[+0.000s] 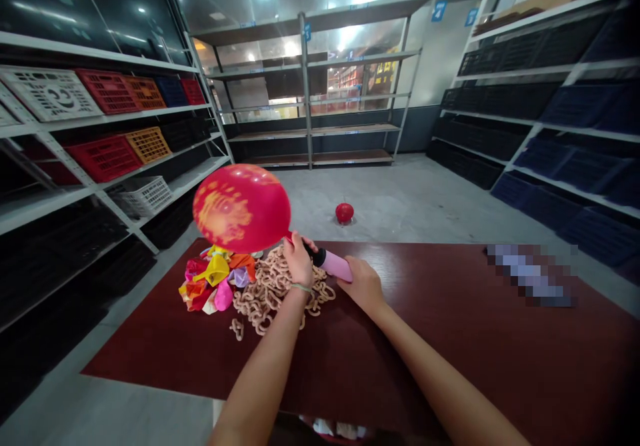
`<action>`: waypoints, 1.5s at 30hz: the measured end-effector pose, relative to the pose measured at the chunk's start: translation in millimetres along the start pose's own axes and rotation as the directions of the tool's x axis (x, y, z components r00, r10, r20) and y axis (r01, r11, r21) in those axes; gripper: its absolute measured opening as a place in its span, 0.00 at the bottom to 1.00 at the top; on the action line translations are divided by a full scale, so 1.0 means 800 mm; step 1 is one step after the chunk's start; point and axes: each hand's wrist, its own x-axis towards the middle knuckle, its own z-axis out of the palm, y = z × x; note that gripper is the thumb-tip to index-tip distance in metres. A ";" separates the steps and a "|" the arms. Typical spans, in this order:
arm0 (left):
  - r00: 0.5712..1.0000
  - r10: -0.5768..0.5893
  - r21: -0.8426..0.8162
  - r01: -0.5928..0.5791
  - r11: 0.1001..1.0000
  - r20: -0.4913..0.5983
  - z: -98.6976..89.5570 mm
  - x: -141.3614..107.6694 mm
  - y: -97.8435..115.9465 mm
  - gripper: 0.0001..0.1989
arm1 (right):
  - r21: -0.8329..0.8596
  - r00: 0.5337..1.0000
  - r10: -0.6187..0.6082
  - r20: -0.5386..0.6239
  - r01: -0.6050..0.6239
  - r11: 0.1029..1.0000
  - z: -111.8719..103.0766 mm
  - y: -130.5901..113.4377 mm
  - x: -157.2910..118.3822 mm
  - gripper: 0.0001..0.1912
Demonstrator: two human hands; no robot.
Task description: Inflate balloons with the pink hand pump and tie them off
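A red balloon (243, 208) with a yellow print is blown up and sits on the nozzle end of a pink and black hand pump (336, 265). My left hand (299, 259) is closed around the balloon's neck and the pump's black end. The pump's pink body is gripped by my right hand (364, 287). Beneath and beside my left hand lies a heap of tan, curled ring-like pieces (263, 293). Left of that heap is a pile of limp balloons (213, 274) in several colours.
The dark red table (425, 339) carries a pixelated flat object (530, 274) at its right. A small red balloon (344, 213) rests on the floor beyond. Metal shelves (307, 99) stand behind; crates (107, 91) fill side shelves.
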 end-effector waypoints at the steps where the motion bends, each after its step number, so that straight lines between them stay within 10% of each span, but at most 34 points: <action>1: 1.000 -0.011 0.001 0.011 1.000 0.008 -0.002 -0.003 -0.005 0.18 | -0.002 1.000 -0.010 0.006 0.010 1.000 0.000 -0.001 -0.001 0.20; 12: 0.989 0.148 -0.052 -0.149 0.987 -0.022 -0.010 0.072 0.099 0.16 | 0.103 0.998 -0.039 0.052 0.034 0.994 0.003 -0.009 -0.001 0.19; 22: 0.998 -0.049 0.037 0.051 0.998 -0.048 0.012 0.000 -0.009 0.21 | 0.026 0.999 0.012 0.032 -0.013 1.000 -0.001 -0.002 -0.001 0.20; 32: 0.994 0.109 -0.070 -0.107 0.992 0.028 -0.010 0.072 0.104 0.16 | 0.118 0.997 -0.026 0.068 0.018 0.993 -0.002 -0.011 -0.002 0.21; 41: 1.000 0.027 0.019 -0.026 0.999 -0.006 0.009 0.000 0.002 0.18 | 0.065 1.000 0.023 0.011 -0.023 0.998 -0.003 -0.003 0.000 0.21; 45: 1.000 0.007 0.007 -0.007 1.000 0.011 -0.006 0.000 0.002 0.18 | 0.034 0.999 -0.019 0.051 0.017 0.999 -0.003 -0.007 -0.003 0.20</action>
